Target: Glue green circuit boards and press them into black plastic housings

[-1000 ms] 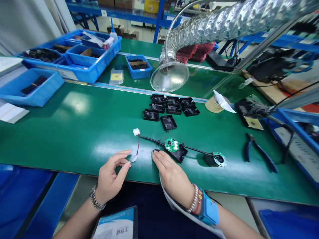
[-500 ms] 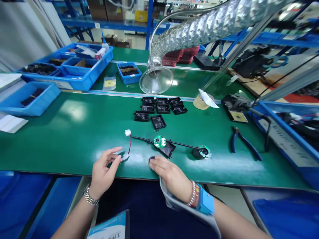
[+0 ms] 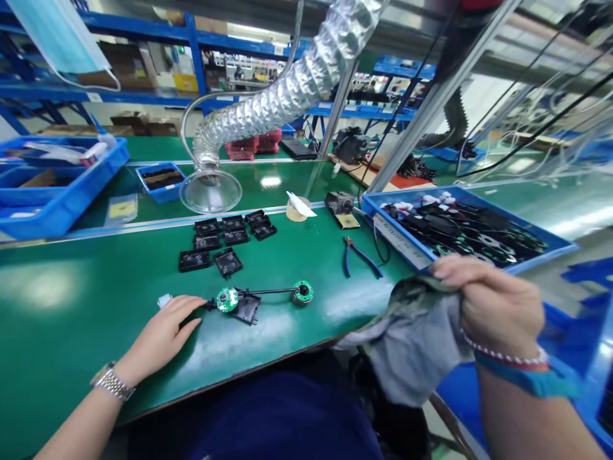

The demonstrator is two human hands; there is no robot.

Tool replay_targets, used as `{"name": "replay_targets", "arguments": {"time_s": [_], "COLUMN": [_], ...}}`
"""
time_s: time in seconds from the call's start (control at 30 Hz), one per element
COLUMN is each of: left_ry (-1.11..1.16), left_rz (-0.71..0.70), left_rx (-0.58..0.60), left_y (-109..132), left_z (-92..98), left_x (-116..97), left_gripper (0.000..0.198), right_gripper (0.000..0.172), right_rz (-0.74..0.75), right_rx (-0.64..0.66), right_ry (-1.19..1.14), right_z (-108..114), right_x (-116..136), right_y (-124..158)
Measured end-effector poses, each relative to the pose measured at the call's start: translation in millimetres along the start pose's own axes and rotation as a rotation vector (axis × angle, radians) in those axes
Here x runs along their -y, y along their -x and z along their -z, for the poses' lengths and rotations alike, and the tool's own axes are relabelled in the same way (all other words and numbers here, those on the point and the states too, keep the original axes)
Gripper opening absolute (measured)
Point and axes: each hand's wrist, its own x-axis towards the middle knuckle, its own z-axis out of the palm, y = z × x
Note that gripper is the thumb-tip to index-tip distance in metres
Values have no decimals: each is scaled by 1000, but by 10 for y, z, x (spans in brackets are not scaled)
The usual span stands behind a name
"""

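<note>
My left hand point(image 3: 165, 335) lies on the bench with its fingers stretched out, the fingertips by the black cable's left end. A white connector point(image 3: 164, 299) pokes out just beyond them. To the right of the fingers are a round green circuit board point(image 3: 227, 299), a black plastic housing point(image 3: 246, 309) partly under it, and a cable point(image 3: 272, 292) running to a black cylinder with a green ring board point(image 3: 302, 292). My right hand point(image 3: 500, 303), raised at the right, is closed on a grey cloth point(image 3: 412, 348) that hangs down past the bench edge.
Several black housings point(image 3: 227, 260) lie in rows. Blue-handled pliers point(image 3: 363, 259) and a tape roll with a white tube point(image 3: 299, 207) sit farther right. A blue bin point(image 3: 479, 223) holds wired parts. A fume hood point(image 3: 211, 191) hangs above the bench.
My right hand has lifted the grey cloth from the bench edge and moved far right. My left hand has let go of the small connector lead and now rests flat. The view has turned right.
</note>
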Motion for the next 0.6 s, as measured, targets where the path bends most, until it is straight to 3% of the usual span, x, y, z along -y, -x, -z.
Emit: {"name": "replay_targets", "arguments": {"time_s": [0.1,0.2,0.27,0.37,0.47,0.53,0.6], "left_ry": [-25,-26,-7,27,56,67,70], "left_rz": [36,70,80,79,57,45,36], "left_rx": [65,90,107,124,138,145,157], "left_y": [-44,-106,-140,-176,-225,-275,-328], "left_z": [48,103,128,141,135,123,113], "left_x": [-58,-155,-202,-228,-233,-239,-251], "left_gripper": [37,34,32,30,26,24,20], "right_gripper": [25,23,18,22,29,29,30], "right_rz": [197,375,419,465,417,304,209], "right_rx": [-107,-15,127,429,910,1047,1089], "right_ry": [147,216,208,158,132,221,326], "right_z": [-150,-595,-991,-1525,-1819,-1909,-1955], "right_x": [-156,-483,-618,-498,-138,78,216], "right_y": [-534,-921,-940,-545,45,318,437]}}
